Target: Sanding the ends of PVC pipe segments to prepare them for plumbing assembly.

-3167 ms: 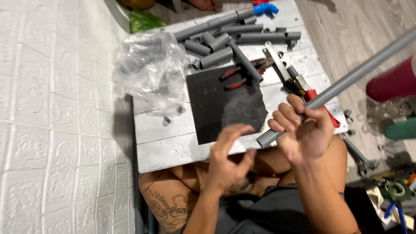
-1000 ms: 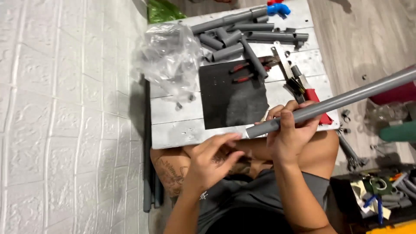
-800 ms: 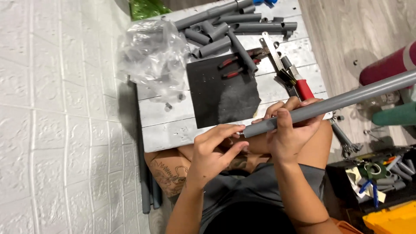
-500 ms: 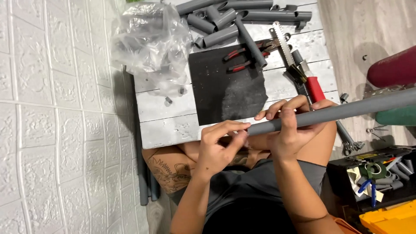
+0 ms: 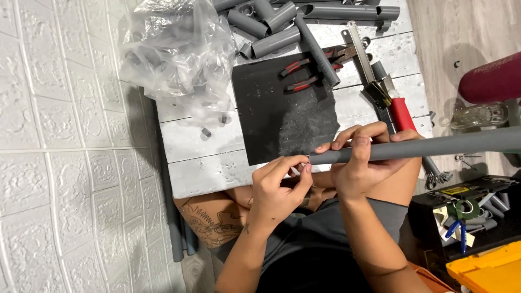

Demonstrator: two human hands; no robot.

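Now we are holding a long grey pipe [image 5: 434,147] across the frame's middle, right hand [image 5: 361,165] wrapped near its end, left hand [image 5: 279,184] pinching the tip. We are judging it stiff, light, smooth; gripping near the end, above the desk [image 5: 201,168].

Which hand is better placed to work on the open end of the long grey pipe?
Left, probably. The left hand has its fingertips right at the long grey pipe's open end, while the right hand is wrapped around the pipe, steadying it.
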